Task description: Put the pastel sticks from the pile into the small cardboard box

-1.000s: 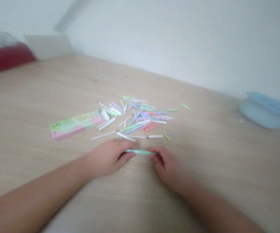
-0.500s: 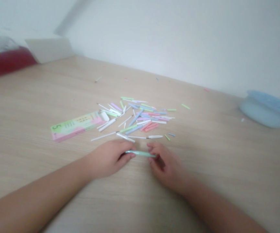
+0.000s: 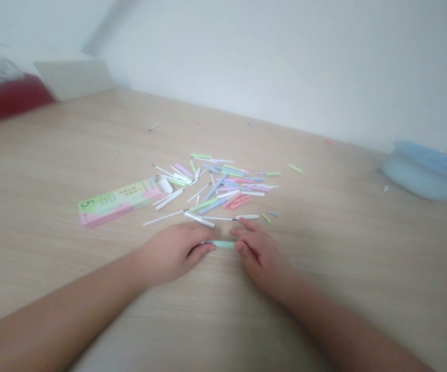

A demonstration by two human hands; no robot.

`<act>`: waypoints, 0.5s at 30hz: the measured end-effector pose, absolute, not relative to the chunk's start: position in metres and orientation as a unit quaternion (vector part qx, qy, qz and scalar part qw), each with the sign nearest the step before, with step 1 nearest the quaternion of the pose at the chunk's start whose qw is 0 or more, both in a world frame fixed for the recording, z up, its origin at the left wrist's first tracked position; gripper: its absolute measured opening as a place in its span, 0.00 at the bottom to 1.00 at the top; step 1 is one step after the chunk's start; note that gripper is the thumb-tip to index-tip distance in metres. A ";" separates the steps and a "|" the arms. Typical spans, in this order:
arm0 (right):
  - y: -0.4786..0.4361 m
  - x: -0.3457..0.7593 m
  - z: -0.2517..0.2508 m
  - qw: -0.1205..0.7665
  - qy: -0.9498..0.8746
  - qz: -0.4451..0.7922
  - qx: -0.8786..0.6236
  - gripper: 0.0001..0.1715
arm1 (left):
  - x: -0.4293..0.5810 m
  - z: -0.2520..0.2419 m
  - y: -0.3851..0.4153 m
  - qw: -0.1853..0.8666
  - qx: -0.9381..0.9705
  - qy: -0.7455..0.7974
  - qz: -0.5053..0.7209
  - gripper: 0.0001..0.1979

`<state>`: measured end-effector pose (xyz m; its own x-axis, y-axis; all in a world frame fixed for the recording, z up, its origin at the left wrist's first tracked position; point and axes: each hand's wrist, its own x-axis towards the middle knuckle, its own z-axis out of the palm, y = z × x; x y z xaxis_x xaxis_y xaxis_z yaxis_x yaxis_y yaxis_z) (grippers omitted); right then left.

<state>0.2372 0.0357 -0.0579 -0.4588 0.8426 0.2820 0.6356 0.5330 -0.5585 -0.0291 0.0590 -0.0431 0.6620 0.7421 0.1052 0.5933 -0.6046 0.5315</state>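
A slim mint-green pen-like stick [image 3: 224,244] lies level between my two hands. Its left end is pinched by my left hand [image 3: 179,252]. My right hand [image 3: 262,257] grips the right end between thumb and fingers, with one finger stretched toward a white-capped piece [image 3: 247,217]. Just beyond my hands is a loose pile of thin sticks and short tubes in white, green, blue, purple and pink [image 3: 218,194]. A white tube [image 3: 199,219] rests right above my left hand's fingertips.
An open green and pink box [image 3: 122,202] lies left of the pile. At the far right sits a light-blue pouch-like object [image 3: 427,173]. A red object [image 3: 14,99] and a pale panel [image 3: 75,78] stand at the back left. Small bits are scattered toward the wall.
My right hand has closed round the right end of the mint-green stick, and less of the stick shows. The view has shifted slightly.
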 end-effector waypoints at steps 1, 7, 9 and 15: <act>0.035 0.238 -0.057 0.277 -0.829 0.197 -0.444 0.13 | -0.029 -0.043 0.059 0.234 0.881 0.379 0.160 0.16; 0.030 0.235 -0.051 0.277 -0.858 0.148 -0.406 0.11 | -0.029 -0.042 0.059 0.241 0.884 0.365 0.164 0.15; 0.031 0.233 -0.050 0.272 -0.866 0.132 -0.399 0.09 | -0.028 -0.042 0.059 0.240 0.886 0.360 0.164 0.14; 0.034 0.230 -0.049 0.271 -0.852 0.125 -0.430 0.10 | -0.026 -0.041 0.058 0.221 0.887 0.366 0.177 0.17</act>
